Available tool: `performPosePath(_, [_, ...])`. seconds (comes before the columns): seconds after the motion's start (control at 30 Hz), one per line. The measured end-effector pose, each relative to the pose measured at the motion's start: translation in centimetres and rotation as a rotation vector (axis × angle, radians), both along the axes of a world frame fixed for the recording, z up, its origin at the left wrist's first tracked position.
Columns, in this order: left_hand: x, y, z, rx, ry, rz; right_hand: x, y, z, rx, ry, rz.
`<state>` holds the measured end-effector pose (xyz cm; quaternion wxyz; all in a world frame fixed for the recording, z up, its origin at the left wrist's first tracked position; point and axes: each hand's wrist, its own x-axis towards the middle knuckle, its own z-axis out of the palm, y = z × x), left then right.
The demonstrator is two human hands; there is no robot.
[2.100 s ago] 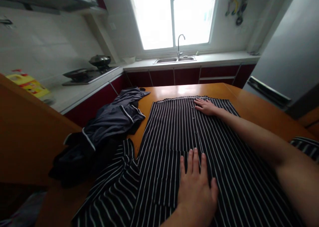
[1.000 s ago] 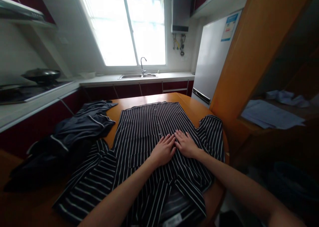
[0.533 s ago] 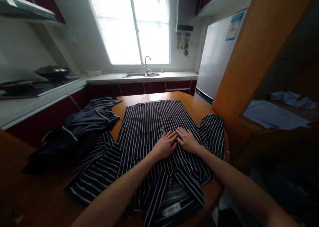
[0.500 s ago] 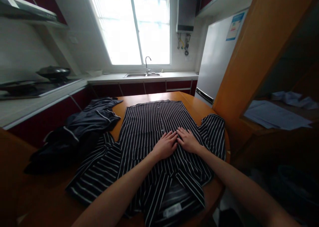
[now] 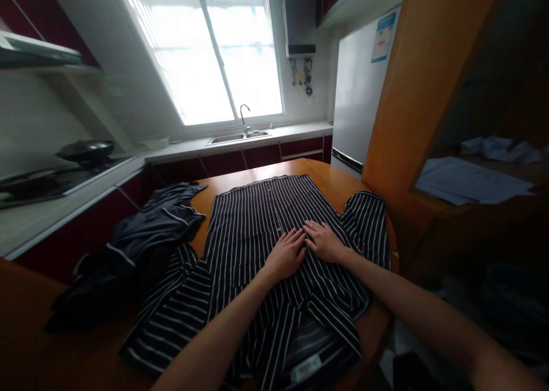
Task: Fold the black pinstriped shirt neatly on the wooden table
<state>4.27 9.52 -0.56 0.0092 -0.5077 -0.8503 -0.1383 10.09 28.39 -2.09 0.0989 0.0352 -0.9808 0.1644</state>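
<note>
Both hands have come together since two seconds ago, when the right one reached out toward the far hem and the left lay alone nearer the body; over the last half second they have barely shifted. The left hand point(image 5: 288, 256) and the right hand point(image 5: 325, 242) now lie side by side, fingertips touching or nearly so, on the middle of the striped shirt point(image 5: 244, 225), right at its button line. Each hand is spread flat, palm down, fingers extended and pressing the cloth; neither one is closed around anything.

The black shirt with thin white stripes lies face up and spread out on the orange-brown wooden table point(image 5: 328, 178), with its hem toward the far edge and its collar toward the person, where a white label point(image 5: 306, 370) shows near the table's front edge. One sleeve point(image 5: 368, 216) lies to the right of the right hand, near the table's rounded edge; the other sleeve point(image 5: 171, 308) spreads out to the left of the left forearm.

Just left of the shirt, a crumpled dark grey garment with white piping point(image 5: 150, 234) lies on the same table and touches the left sleeve. Beyond the table, a sink point(image 5: 238, 138) sits under the bright window point(image 5: 206, 59), a wok point(image 5: 86, 149) stands on the stove at the left, and a white fridge point(image 5: 358, 94) stands at the right. Papers point(image 5: 465, 179) lie on a shelf far right.
</note>
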Motion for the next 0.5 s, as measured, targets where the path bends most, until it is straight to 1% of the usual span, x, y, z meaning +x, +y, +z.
performPosePath(0.2, [-0.2,0.2,0.0,-0.005,-0.010,0.004,0.3,-0.6,0.2,-0.019,0.050,0.011])
performPosePath(0.27, [-0.4,0.2,-0.1,-0.005,-0.012,0.005,0.4,-0.8,0.8,-0.056,0.121,-0.020])
performPosePath(0.33, [-0.6,0.2,-0.3,-0.004,-0.013,0.005,0.4,-0.1,2.0,-0.116,0.254,-0.100])
performPosePath(0.4, [-0.8,0.3,-0.4,-0.005,-0.013,0.004,0.4,2.1,3.6,-0.184,0.399,-0.225])
performPosePath(0.47, [-1.0,0.3,-0.6,-0.005,-0.010,0.001,0.3,5.9,5.2,-0.240,0.471,-0.386])
performPosePath(0.5, [-1.1,0.3,-0.6,-0.004,-0.009,0.000,0.4,8.1,5.8,-0.254,0.468,-0.500])
